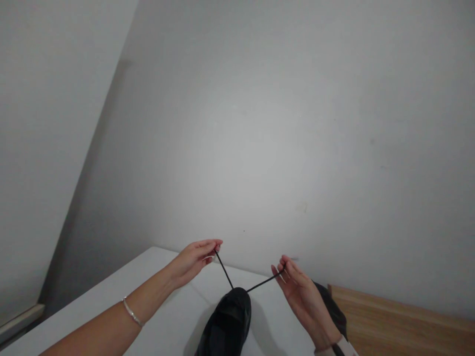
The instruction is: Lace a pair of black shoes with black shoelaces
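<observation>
Shoe: a black shoe [228, 321] lies on the white desk [163, 306], at the bottom middle of the head view, its far end pointing away from the person; the near part is cut off by the lower edge.

Shoelace: a thin black shoelace [224, 269] rises from the far end of the shoe in two taut strands that spread apart in a V — one up and to the left of the shoe, one up and to the right.

Left hand: the left hand [195, 259] is above and to the left of the shoe, clear of the desk, fingers drawn narrow around the end of the left strand, pinching it at the fingertips.

Right hand: the right hand [300, 291] is just to the right of the shoe, palm turned inward, fingertips closed on the end of the right strand [265, 283].

Wrists: a thin silver bracelet [132, 312] circles the left wrist, well to the left of the shoe; a light sleeve cuff [339, 347] shows at the right wrist.

Behind the right hand: a dark shape [336, 309] lies to the right of the shoe, mostly hidden — I cannot tell what it is.

Further right of the shoe: a light wooden surface [404, 329] adjoins the desk.

Beyond the shoe: a plain grey-white wall [260, 123] fills most of the view.
</observation>
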Demonstrator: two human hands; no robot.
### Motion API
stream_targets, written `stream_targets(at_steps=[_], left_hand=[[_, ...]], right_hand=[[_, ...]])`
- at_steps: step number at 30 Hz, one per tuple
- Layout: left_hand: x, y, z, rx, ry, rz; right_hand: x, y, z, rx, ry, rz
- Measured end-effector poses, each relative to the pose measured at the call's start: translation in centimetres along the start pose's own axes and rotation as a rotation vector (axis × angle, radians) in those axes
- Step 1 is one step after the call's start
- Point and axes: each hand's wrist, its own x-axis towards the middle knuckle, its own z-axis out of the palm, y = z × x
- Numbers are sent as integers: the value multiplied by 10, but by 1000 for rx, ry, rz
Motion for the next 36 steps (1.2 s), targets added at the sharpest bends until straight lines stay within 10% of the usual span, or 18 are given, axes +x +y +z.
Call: stream_targets(at_steps=[4, 8, 14, 23, 27, 36], left_hand=[[-3, -21, -30, -174, 175, -35], [-15, -64, -45, 114, 179, -111], [-36, -107, -18, 733, 79, -6], [-61, -133, 3, 693, 312, 70], [-51, -114, -13, 477, 294, -77], [-40, -32, -82, 89, 605, 74]], right_hand=[[-6, 8, -31, -87, 91, -7], [-14, 39, -59, -405, 25, 48], [-29, 93, -65, -973, -172, 6], [-40, 118, -37, -1282, -176, -121], [-38, 109, -45, -1353, -198, -149], [-34, 63, -54, -1262, 85, -366]])
